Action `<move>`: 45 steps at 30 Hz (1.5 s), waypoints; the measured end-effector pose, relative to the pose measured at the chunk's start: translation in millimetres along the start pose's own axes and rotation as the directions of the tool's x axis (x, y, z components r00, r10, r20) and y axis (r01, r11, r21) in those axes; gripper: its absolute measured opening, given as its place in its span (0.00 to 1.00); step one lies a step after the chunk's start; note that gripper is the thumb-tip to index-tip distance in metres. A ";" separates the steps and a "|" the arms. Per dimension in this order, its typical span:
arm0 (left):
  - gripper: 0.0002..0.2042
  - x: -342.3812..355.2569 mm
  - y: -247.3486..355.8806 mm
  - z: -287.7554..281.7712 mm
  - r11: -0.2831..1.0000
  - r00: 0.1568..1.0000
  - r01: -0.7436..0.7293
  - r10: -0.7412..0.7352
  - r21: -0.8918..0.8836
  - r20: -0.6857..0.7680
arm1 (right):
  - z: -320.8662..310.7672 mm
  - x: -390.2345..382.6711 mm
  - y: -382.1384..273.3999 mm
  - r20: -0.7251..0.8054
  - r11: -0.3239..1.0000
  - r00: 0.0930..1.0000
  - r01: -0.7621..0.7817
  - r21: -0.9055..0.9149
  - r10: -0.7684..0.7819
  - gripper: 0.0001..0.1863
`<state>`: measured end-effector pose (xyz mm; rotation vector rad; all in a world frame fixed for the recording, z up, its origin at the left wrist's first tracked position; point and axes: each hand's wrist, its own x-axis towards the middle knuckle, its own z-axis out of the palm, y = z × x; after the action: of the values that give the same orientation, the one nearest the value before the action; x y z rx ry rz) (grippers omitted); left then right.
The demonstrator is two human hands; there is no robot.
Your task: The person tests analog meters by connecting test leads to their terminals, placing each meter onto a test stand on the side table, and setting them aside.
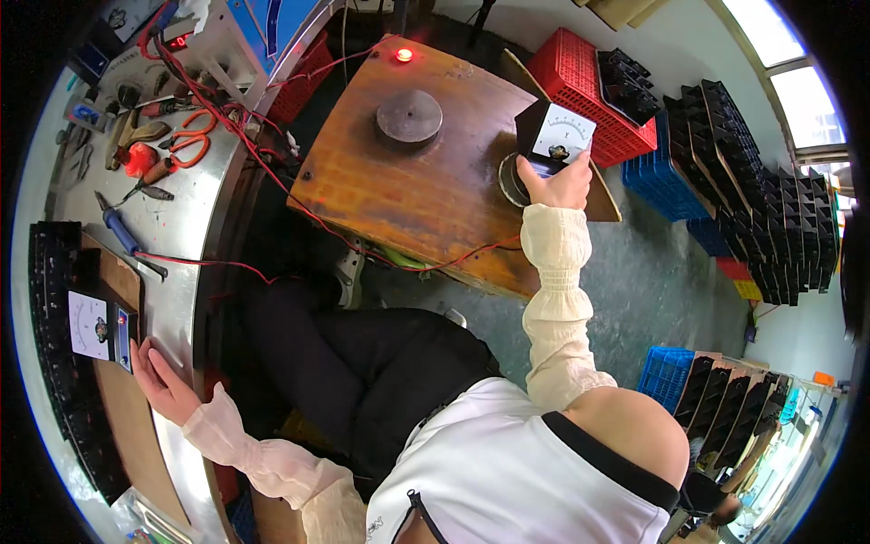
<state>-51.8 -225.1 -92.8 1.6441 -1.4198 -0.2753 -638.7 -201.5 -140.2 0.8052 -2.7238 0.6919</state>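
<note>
My right hand point(559, 185) grips a black analog panel meter point(560, 131) with a white dial face, at the right of the wooden table. The meter is tilted over a round metal-rimmed piece point(510, 179), partly hidden by my hand. At the left bench, my left hand point(168, 385) has its fingers stretched out and apart, their tips against the near end of a second analog meter point(95, 326). That meter lies beside a row of black housings point(54, 363) and a brown board point(127, 408). A round metal disc point(409, 119) sits on the table.
A lit red lamp point(404, 56) stands at the table's far corner. Red wires point(308, 213) cross from bench to table. Orange-handled scissors point(192, 140), a blue-handled soldering iron point(120, 228) and other tools lie on the metal bench. Red crates point(580, 86) and stacked black housings point(752, 181) stand right.
</note>
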 end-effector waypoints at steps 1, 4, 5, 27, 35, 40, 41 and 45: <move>0.20 0.0 -0.4 -0.7 1.000 1.000 0.005 -0.005 0.006 -0.003 | -0.1 -0.4 0.0 0.002 1.000 1.000 -0.001 -0.002 0.001 0.64; 0.20 -0.5 -0.3 -1.4 1.000 1.000 0.008 -0.008 0.011 -0.006 | -1.9 -0.1 -0.8 -0.009 0.999 1.000 0.022 0.023 -0.022 0.63; 0.20 -0.4 0.2 -1.1 1.000 1.000 0.007 -0.007 0.012 -0.003 | -2.6 0.6 -0.5 -0.004 0.999 1.000 0.026 0.030 -0.025 0.63; 0.22 -44.1 20.3 8.4 0.999 0.896 -0.043 0.034 -0.010 -0.444 | -6.1 5.2 6.1 0.012 0.997 0.999 0.037 0.067 -0.038 0.62; 0.12 -122.8 72.1 -2.3 0.992 0.926 0.066 -0.023 0.104 -0.377 | -11.4 -73.3 -83.1 -0.092 0.636 0.765 0.590 0.497 -0.638 0.64; 0.26 -103.5 99.5 -1.8 0.972 0.968 -0.169 0.195 0.161 -0.159 | -73.4 -207.3 -214.8 -0.207 -0.102 0.143 0.530 0.842 -0.968 0.60; 0.34 -102.0 99.8 -4.4 0.967 0.966 -0.183 0.210 0.178 -0.150 | -87.4 -231.7 -230.0 -0.191 -0.142 0.032 0.549 0.824 -0.981 0.61; 0.57 -100.3 69.4 -17.4 0.985 0.951 0.111 -0.145 -0.134 -0.274 | -96.1 -284.6 -267.2 -0.192 -0.230 -0.125 0.507 0.831 -0.973 0.62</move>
<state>-117.4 -123.4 -69.8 1.6092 -1.0646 -0.1845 -247.3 -221.7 -50.6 3.1603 -0.9042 1.1362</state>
